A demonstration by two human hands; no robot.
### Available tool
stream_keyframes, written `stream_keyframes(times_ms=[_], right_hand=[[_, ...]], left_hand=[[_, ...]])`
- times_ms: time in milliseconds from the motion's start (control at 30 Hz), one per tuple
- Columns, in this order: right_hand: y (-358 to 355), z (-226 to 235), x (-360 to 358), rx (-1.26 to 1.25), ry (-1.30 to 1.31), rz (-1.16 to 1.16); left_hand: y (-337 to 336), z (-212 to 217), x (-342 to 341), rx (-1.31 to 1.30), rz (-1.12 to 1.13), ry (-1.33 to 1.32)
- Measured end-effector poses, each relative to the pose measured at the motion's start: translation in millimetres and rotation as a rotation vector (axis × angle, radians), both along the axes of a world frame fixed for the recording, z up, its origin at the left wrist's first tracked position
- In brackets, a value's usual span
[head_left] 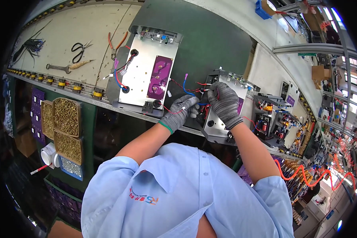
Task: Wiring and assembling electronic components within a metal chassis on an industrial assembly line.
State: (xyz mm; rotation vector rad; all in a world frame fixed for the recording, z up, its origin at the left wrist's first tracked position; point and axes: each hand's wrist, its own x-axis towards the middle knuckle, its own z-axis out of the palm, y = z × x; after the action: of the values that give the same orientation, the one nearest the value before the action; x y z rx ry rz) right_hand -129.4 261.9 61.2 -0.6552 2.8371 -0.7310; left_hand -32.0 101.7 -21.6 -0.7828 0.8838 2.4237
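Right of centre, the left hand (180,112) and right hand (225,101) pinch wires (202,104), apparently arranging them; next probably calls for careful guiding.

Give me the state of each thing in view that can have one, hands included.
Left hand: gloved, fingers bent by the wires; grip unclear.
Right hand: gloved, fingers closed on wires.
Left metal unit: lying flat, purple board facing up.
Right metal unit: partly covered by the right hand.
Blue wire: purple-tipped end free.
Red-handled pliers: handles spread.
Scissors: handles apart.
Brass fasteners: loose, heaped.
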Motion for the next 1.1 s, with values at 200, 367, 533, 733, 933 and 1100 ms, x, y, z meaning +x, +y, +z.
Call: stream_keyframes(times_ms=[200,367,533,733,933,1100], right_hand=[[0,-1,0,-0.015,0.007,0.014],[1,0,0,-0.008,-0.033,0.008],[3,-1,0,-0.015,-0.07,-0.005],[8,0,-3,0.021,-0.114,0.017],[7,1,-7,0.046,-0.158,0.027],[9,4,-8,-0.002,-0.174,0.04]], left_hand=[[0,-1,3,-0.024,-0.012,0.125],[-1,9,13,-0.158,-0.111,0.354],[-2,24,16,-0.288,-0.164,0.527],[-10,47,9,-0.488,-0.186,0.604],[-5,68,0,-0.968,-0.368,0.782],[4,78,7,-1.054,-0.309,0.926]])
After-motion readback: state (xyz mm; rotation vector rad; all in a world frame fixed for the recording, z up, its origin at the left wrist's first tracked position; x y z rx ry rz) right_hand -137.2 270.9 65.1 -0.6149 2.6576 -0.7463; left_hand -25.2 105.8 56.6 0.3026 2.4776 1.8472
